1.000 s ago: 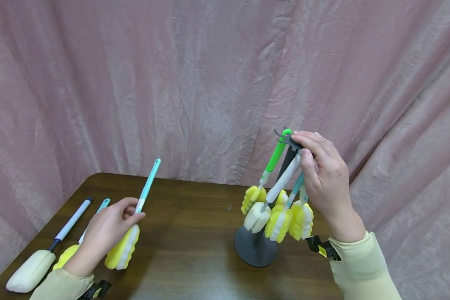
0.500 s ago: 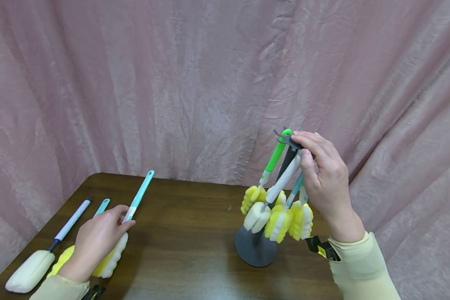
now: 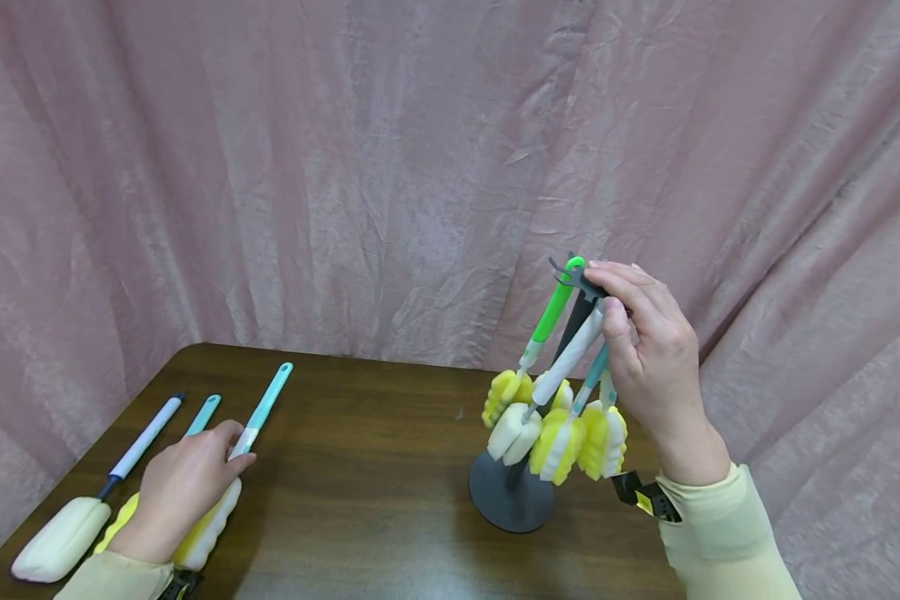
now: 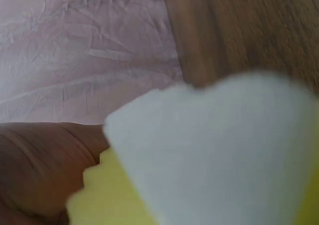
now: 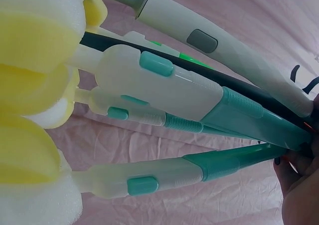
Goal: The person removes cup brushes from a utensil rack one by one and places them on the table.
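My left hand (image 3: 183, 483) grips a bottle brush (image 3: 264, 408) with a turquoise and white handle, low over the left of the table. The yellow and white sponge head (image 4: 209, 155) fills much of the left wrist view. On the right, my right hand (image 3: 651, 358) holds the hooked top (image 3: 587, 283) of a dark stand, thumb on the near side and fingers across it. Several sponge brushes hang from it, among them one with a green handle (image 3: 551, 312) and one with a white handle (image 3: 567, 358). Turquoise handles (image 5: 249, 122) hang close by my right fingers.
A brush with a long cream sponge (image 3: 62, 539) lies at the table's left edge. Beside it lies another turquoise-handled brush (image 3: 204, 414), partly hidden by my left hand. The stand's round base (image 3: 506, 504) rests on the brown table (image 3: 367, 467); a pink curtain (image 3: 420, 183) hangs behind.
My left hand has moved down and to the left with the brush, its handle tip dropping towards the table. The right hand and the stand have stayed put.
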